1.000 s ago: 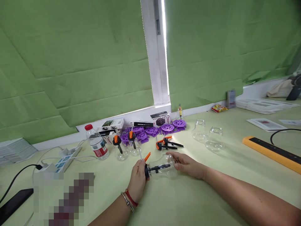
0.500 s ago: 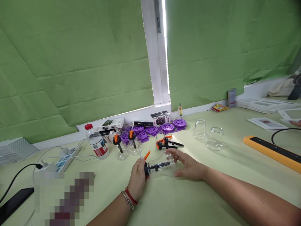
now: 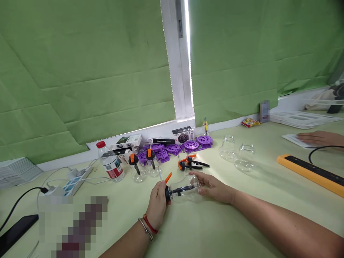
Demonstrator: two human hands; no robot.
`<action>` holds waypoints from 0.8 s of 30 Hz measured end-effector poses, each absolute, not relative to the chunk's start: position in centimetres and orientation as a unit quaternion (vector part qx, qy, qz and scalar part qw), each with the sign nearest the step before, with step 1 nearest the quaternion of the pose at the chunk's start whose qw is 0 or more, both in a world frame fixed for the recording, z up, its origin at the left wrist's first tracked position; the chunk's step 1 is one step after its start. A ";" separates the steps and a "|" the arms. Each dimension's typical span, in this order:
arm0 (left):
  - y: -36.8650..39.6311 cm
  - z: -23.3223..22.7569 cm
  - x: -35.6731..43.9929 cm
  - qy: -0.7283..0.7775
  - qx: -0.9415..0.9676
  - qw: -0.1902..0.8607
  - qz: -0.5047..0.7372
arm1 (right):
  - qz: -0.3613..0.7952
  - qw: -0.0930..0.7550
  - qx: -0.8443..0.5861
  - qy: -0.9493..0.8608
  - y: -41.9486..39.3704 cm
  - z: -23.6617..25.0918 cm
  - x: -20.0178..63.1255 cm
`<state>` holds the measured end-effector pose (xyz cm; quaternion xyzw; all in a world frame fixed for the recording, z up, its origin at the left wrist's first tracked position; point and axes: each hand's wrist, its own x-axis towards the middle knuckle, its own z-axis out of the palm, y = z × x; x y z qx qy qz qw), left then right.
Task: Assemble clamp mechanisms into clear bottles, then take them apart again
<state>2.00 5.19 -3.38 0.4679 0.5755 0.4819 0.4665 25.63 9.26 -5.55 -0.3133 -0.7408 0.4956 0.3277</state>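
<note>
A clear glass bottle [image 3: 185,197] lies on its side between my hands, a black rod inside it. My left hand [image 3: 158,200] is closed around the black lid [image 3: 168,194] at its neck; an orange lever [image 3: 168,177] and a thin metal rod stick out above that hand. At the bottle's wide end, my right hand [image 3: 211,187] grips the glass with curled fingers. Just beyond lie two loose black-and-orange lids [image 3: 191,163]. To the left, two glass bottles [image 3: 138,175] stand fitted with similar lids.
Two bare glass bottles [image 3: 245,157] stand at the right. Purple plastic parts [image 3: 172,148] and boxes line the wall. A water bottle [image 3: 111,163], a white power strip [image 3: 77,181] and an orange power strip [image 3: 309,173] flank the middle. Another person's hand [image 3: 319,138] rests at far right.
My right thumb has drawn in closer to the bottle's wide end. At far right, another person's hand has come further in over a white sheet and a white frame has been lifted.
</note>
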 end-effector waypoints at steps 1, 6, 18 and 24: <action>5.2 -3.4 2.0 0.576 0.468 0.467 0.481 | 0.496 0.327 -0.314 -0.740 9.2 -5.5 25.6; 5.2 -3.3 2.1 0.577 0.463 0.475 0.477 | 0.503 0.326 -0.309 -0.738 9.1 -5.2 25.4; 5.2 -3.3 2.1 0.562 0.454 0.487 0.490 | 0.384 0.337 -0.309 -0.802 8.5 -4.9 26.1; 5.1 -2.7 2.4 0.566 0.442 0.496 0.489 | 0.366 0.311 -0.354 -0.803 8.5 -4.5 26.1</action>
